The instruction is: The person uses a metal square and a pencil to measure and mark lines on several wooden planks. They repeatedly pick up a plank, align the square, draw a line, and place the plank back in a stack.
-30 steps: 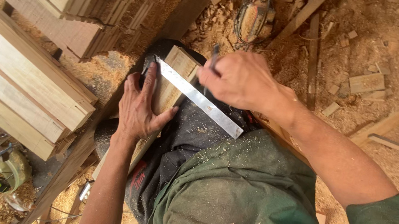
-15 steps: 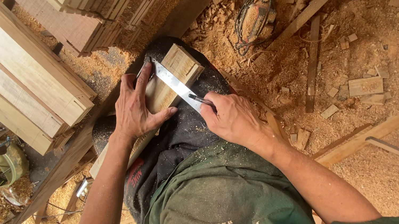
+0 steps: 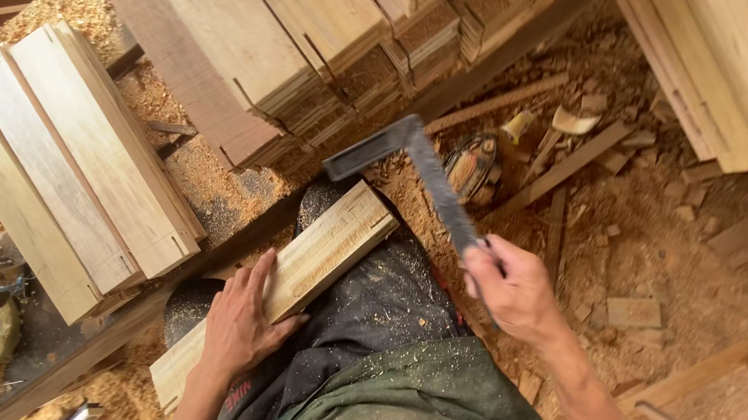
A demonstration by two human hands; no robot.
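Marking step: left hand (image 3: 241, 325) lies flat and open on the plank (image 3: 302, 274) across the lap, right hand (image 3: 511, 289) closed round a square (image 3: 421, 172) lifted clear of it.

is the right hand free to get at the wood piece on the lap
Probably not as is: the right hand is gripping a try square, lifted clear of the wood piece. The path looks open, but the left hand already rests there.

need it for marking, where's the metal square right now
In the head view, the metal square is lifted in the right hand, above the far end of the wood block on the lap.
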